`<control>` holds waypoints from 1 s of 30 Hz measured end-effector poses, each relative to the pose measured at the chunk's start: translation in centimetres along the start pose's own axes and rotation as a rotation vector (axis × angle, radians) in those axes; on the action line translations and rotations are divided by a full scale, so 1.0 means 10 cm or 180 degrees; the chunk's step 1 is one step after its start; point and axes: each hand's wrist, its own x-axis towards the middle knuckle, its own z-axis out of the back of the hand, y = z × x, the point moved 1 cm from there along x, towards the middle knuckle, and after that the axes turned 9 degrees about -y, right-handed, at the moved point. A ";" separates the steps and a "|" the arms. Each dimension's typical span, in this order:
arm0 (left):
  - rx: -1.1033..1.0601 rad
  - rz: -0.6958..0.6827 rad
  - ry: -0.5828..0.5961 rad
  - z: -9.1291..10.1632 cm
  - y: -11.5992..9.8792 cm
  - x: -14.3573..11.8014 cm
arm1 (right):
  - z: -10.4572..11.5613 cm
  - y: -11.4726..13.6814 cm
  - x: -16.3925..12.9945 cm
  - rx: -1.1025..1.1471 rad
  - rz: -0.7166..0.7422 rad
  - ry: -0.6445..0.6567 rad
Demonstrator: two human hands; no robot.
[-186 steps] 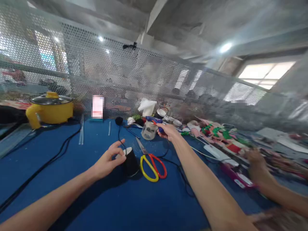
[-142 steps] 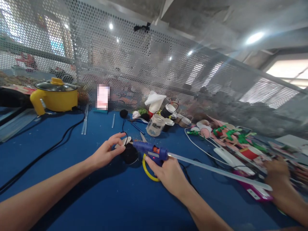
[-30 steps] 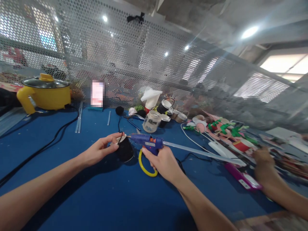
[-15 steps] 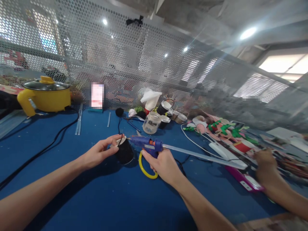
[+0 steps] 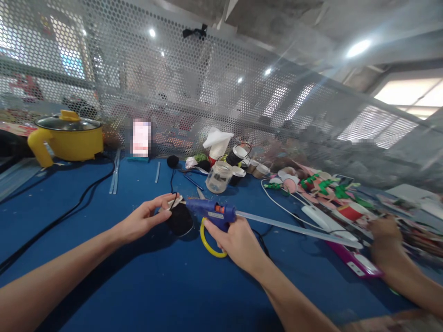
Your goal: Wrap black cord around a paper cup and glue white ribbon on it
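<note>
Now the left hand (image 5: 149, 215), fingers pinching the black cup (image 5: 180, 222), has tilted it slightly, seemingly offering its rim to the glue gun (image 5: 207, 208) the right hand (image 5: 238, 239) clasps.

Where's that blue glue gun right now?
In the head view, the blue glue gun is near the centre, held in the right hand, its tip by the black cup the left hand holds.

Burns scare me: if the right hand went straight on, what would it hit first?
Probably the black cup, at its white rim: the glue gun in the right hand points there; depth is unclear.
</note>
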 end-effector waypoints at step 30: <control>-0.0054 -0.0010 -0.0009 -0.01 -0.01 0.00 | 0.02 0.00 0.04 0.0086 -0.0304 0.0162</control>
